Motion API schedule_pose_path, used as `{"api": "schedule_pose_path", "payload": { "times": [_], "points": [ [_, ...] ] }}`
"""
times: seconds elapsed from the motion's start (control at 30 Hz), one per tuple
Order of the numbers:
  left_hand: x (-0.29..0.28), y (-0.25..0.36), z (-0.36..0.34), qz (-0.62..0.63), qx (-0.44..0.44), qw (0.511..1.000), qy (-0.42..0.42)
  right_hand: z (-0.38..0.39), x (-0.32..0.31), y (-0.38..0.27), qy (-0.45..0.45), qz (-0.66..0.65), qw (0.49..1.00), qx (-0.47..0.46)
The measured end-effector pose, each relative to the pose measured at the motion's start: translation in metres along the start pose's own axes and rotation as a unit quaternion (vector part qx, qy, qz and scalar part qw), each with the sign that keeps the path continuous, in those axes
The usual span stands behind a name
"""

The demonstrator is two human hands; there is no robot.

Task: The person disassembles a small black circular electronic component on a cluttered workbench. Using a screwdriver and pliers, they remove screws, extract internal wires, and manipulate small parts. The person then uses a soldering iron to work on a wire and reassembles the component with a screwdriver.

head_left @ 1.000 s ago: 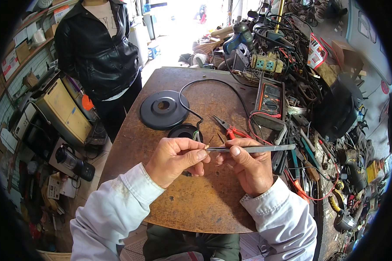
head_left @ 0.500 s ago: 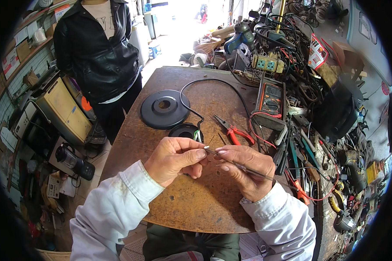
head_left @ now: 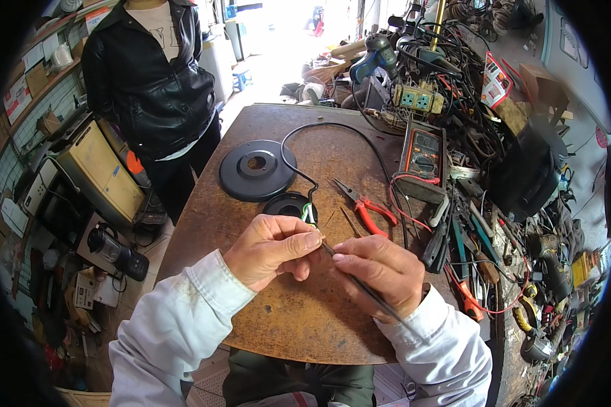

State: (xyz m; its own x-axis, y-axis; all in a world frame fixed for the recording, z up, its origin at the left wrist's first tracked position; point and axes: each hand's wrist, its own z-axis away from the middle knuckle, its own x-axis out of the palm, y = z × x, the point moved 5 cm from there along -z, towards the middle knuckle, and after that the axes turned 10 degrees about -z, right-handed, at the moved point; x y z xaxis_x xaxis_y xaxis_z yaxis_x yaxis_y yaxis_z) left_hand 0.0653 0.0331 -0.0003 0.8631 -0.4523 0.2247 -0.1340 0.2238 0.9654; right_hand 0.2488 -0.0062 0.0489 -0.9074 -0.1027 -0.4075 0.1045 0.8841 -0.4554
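Note:
My left hand (head_left: 273,251) is closed in a pinch over the table, at the thin white and green wires (head_left: 308,214) that come out of the black cable (head_left: 313,183). The wire ends are mostly hidden by its fingers. My right hand (head_left: 380,271) grips a long thin dark rod-shaped tool (head_left: 370,292), whose tip meets the left fingertips. Its exact kind is unclear. Just beyond the hands sits a small round black part (head_left: 286,203), partly covered by the cable. A larger black disc (head_left: 256,170) with a central hole lies behind it.
Red-handled pliers (head_left: 366,207) lie on the brown table (head_left: 258,342). A multimeter (head_left: 425,152) with red leads stands at the right. Hand tools and tangled cables (head_left: 475,230) crowd the right side. A person in a black jacket (head_left: 153,88) stands beyond the table's left edge.
The dark tool in my right hand has swung to a steeper slant, its rear end now nearer me. The white bit at my left fingertips no longer shows. My left hand has hardly moved.

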Motion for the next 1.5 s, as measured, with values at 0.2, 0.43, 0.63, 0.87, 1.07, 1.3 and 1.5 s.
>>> {"api": "schedule_pose_path", "payload": {
  "times": [0.2,0.43,0.63,0.87,1.07,1.3,1.5],
  "points": [
    [-0.005,0.011,0.0,-0.08,0.067,0.994,0.033,0.006,0.007,0.01,-0.079,-0.009,0.996,0.048],
    [-0.014,0.018,0.004,-0.057,0.117,0.987,0.093,0.012,0.005,0.028,0.052,-0.37,0.865,0.336],
    [-0.015,0.022,0.006,-0.104,0.146,0.978,0.106,0.014,-0.006,0.036,0.042,-0.511,0.746,0.425],
    [0.004,0.021,0.007,-0.257,0.18,0.936,0.156,0.012,0.014,0.024,-0.037,0.02,0.983,0.179],
    [0.012,0.016,0.008,-0.272,0.199,0.926,0.167,0.018,0.02,0.017,-0.011,0.177,0.98,0.095],
    [0.012,0.013,0.007,-0.255,0.191,0.939,0.13,0.022,0.017,0.014,-0.023,0.242,0.97,0.03],
    [0.013,0.013,0.007,-0.237,0.177,0.948,0.117,0.02,0.02,0.014,-0.003,0.299,0.953,-0.054]
  ]
}}
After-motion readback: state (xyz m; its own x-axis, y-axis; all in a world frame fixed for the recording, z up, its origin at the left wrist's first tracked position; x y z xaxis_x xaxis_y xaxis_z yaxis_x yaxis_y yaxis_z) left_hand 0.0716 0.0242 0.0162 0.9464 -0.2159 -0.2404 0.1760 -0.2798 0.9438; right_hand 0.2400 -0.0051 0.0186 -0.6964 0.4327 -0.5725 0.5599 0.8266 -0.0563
